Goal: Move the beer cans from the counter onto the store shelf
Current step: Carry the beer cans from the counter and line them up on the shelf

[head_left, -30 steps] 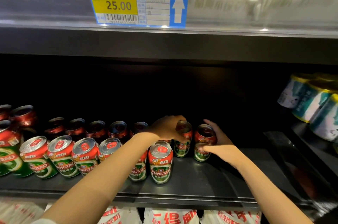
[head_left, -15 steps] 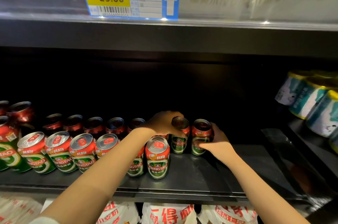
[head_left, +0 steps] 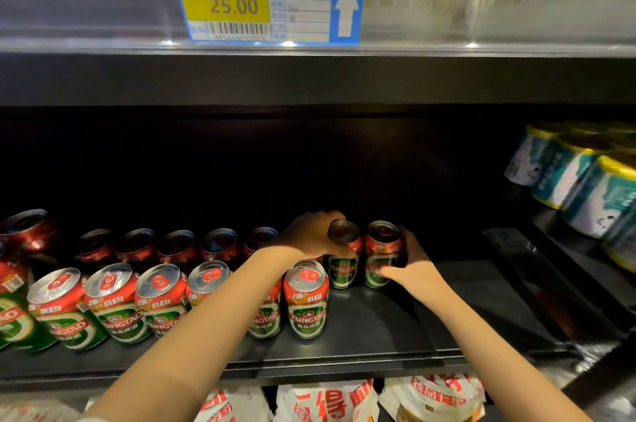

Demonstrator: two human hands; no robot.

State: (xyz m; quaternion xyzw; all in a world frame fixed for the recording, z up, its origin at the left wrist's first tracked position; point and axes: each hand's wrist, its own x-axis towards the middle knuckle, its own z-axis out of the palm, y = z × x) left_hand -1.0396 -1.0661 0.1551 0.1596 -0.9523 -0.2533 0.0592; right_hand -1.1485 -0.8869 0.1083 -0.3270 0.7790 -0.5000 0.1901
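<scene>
Black shelf [head_left: 371, 328] boards fill the view, dim toward the back wall, and two beer cans stand upright side by side deep on the middle board, right of its centre. The left hand [head_left: 309, 237] reaches in from the front edge and wraps the left can [head_left: 344, 258] from its left side near the top, its grip closed around it. The right hand [head_left: 411, 268] cups the right can [head_left: 382, 254] from the right, thumb low across the green label, grip closed on it too. Both cans look to be resting on the board and nearly touching each other. Just in front of them, nearer the front edge, stands a front can [head_left: 305, 301] with a red top and green body, partly beside the left forearm. Leftward along the board run two rows of the same cans [head_left: 113, 304], the front row leaning in the wide lens, the back row in shadow. Toward the right end stand teal and white cans [head_left: 585, 180] with yellow rims. Above, a clear rail holds a price tag [head_left: 268, 0] reading 25.00 with a white arrow. Below the front edge lie white bags [head_left: 330, 404] with red print.
</scene>
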